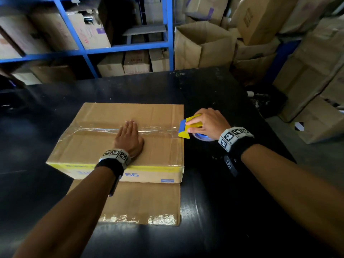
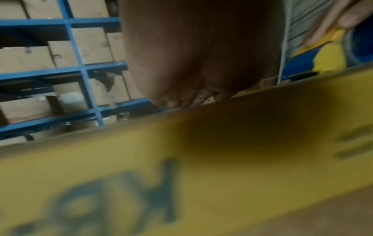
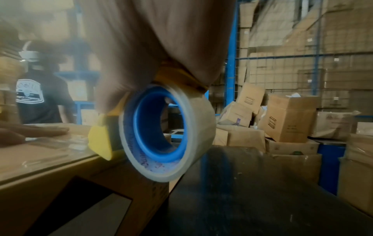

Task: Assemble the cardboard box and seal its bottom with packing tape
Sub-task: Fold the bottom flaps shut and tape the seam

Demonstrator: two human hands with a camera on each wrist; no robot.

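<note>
On the black table point(image 1: 214, 192), head view: cardboard box point(image 1: 104, 151) sits bottom-up w/ clear packing tape point(image 1: 158, 129) laid along the centre seam. Left hand point(image 1: 128, 138) lies flat, fingers straight, pressing box near the seam. Right hand point(image 1: 208, 122) clamps the yellow-blue tape dispenser point(image 1: 188, 127) at box's right edge.

Left wrist view: blurry; palm point(image 2: 191, 55) down on the box top, yellow printed band point(image 2: 181, 167) on the box side close up.

Right wrist view: fingers wrapped round the dispenser point(image 3: 102, 138), tape roll point(image 3: 167, 135) hanging just past the box's corner. Another person stands beyond.

Judgement: box prob. light, empty, panels flex, so hold flat over the flaps, not the edges. Tape film thin, sticky, creases easily; keep it taut, handle via the dispenser body.
</note>
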